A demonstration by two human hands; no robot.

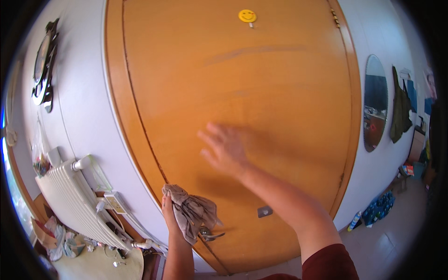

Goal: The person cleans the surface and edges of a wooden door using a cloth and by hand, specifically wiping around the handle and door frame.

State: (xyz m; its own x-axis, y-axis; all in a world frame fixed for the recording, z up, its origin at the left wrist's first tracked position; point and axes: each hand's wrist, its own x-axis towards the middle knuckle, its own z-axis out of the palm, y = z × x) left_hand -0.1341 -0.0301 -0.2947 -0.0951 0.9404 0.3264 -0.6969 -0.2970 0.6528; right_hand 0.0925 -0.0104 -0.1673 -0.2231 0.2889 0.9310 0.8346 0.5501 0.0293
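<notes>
A closed orange-brown wooden door (pixel 280 115) fills the middle of the view, with faint greyish streaks across its upper part. My left hand (pixel 168 210) grips a crumpled grey-brown cloth (pixel 192 208) near the door's left edge, just above the metal door handle (pixel 210 235). My right hand (pixel 225 148), blurred, is in front of the middle of the door with its fingers spread and nothing in it. Whether it touches the surface I cannot tell. A yellow smiley disc (pixel 247 16) is fixed high on the door.
On the left wall are a white radiator (pixel 77 199), a power strip (pixel 116 203) with a plug and a hanging plastic bag (pixel 40 154). An oval mirror (pixel 375 105) and a dark green apron (pixel 401 105) hang at right. A spray can (pixel 354 221) stands on the floor below.
</notes>
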